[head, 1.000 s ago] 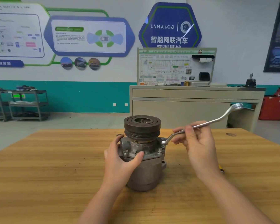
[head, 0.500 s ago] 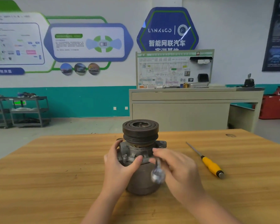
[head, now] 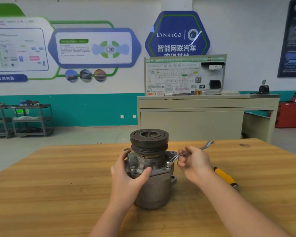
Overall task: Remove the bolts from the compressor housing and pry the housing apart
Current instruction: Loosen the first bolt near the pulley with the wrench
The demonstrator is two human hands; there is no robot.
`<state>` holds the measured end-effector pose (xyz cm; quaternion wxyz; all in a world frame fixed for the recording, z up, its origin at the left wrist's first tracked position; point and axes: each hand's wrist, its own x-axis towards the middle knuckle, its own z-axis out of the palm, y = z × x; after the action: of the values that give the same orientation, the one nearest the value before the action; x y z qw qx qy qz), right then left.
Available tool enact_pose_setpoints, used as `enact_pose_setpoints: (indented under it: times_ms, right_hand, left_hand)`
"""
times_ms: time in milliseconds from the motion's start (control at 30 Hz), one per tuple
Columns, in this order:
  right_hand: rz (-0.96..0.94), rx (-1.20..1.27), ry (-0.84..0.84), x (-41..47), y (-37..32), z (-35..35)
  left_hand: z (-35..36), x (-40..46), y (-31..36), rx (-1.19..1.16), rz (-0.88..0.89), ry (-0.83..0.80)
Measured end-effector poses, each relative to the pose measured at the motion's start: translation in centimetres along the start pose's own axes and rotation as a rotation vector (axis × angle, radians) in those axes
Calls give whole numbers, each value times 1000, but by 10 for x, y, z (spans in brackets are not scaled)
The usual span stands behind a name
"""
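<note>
On a wooden table (head: 58,177) stands the compressor housing (head: 150,170), gripped by the left hand (head: 126,175); the right hand (head: 194,161), clasping a wrench (head: 190,153), has swung it back onto a right-side flange bolt (head: 168,163); bolt loosening continues; a yellow-handled screwdriver (head: 225,177) waits nearby.

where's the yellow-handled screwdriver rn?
Head view: the screwdriver lies on the wooden table, right of the compressor, partly hidden behind the right hand holding the wrench.
</note>
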<state>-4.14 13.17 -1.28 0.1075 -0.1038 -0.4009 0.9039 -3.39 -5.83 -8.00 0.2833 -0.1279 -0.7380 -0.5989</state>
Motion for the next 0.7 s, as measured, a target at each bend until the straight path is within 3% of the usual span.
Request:
enact_pose_setpoints:
  times_ms: [67, 167, 267, 400, 700]
  right_hand:
    - [187, 101, -77, 4, -8, -4]
    - [162, 289, -141, -2, -17, -10]
    - [-122, 197, -152, -14, -16, -16]
    - [-546, -156, -210, -30, -5, -20]
    - [-1079, -714, -352, -51, 10, -18]
  left_hand:
    - [0, 0, -1, 4, 4, -4]
    - [-1, 0, -2, 6, 10, 0]
    - [0, 1, -3, 12, 9, 3]
    - [-1, 2, -5, 17, 4, -4]
    - [-2, 1, 2, 19, -18, 10]
